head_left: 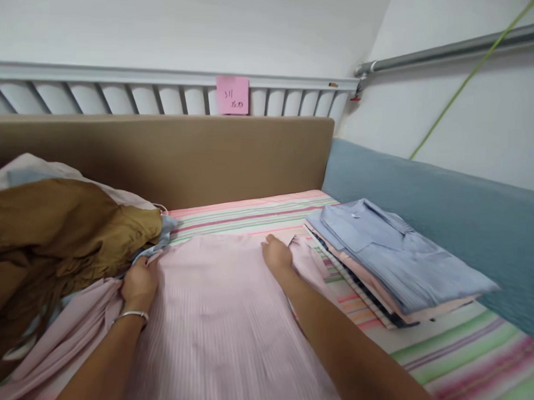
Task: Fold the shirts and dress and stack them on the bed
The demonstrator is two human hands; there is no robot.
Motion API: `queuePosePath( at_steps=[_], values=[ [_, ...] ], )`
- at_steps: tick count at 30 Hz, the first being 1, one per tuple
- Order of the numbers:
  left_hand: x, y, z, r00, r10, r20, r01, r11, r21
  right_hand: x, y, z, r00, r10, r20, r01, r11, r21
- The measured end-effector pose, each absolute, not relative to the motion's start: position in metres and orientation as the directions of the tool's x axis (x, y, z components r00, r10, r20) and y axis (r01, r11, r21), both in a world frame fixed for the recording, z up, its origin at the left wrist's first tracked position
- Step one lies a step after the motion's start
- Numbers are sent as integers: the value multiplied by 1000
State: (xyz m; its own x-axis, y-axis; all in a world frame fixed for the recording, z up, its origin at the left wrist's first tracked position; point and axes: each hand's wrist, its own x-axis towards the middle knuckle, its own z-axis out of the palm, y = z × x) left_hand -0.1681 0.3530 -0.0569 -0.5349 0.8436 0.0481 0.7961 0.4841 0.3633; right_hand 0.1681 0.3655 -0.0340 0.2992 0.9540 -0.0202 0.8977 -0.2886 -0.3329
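A pink finely striped shirt [219, 315] lies spread out before me on a striped bed sheet [476, 353]. My left hand [140, 283], with a silver bangle at the wrist, pinches the shirt's left edge near its far corner. A pink sleeve trails to the left beneath that wrist. At the far edge, right of centre, my right hand [277, 253] is closed on the pink cloth. The fingertips of both hands are only partly visible. To the right of my right hand rests a stack of folded clothes with a light blue shirt [379, 245] on top.
A loose heap of clothes, with a brown garment [68, 234] uppermost, lies on the left. Behind the bed stand a brown padded board [198, 157] and a white radiator carrying a pink note [232, 95]. A blue padded panel [442, 200] borders the right side, under a grey pipe [447, 51].
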Motion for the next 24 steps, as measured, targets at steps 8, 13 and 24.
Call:
queuePosePath(
  at_steps=[8, 13, 24],
  values=[
    [-160, 358, -49, -490, 864, 115, 845, 439, 305, 183, 365, -30, 251, 968, 0, 929, -241, -281],
    [-123, 294, -40, -69, 929, 363, 965, -31, 261, 164, 288, -23, -178, 943, 283, 927, 257, -274],
    [-106, 202, -39, 180, 984, -17, 977, -177, 118, 156, 219, -39, -325, 945, 23, 920, 322, -222]
  ],
)
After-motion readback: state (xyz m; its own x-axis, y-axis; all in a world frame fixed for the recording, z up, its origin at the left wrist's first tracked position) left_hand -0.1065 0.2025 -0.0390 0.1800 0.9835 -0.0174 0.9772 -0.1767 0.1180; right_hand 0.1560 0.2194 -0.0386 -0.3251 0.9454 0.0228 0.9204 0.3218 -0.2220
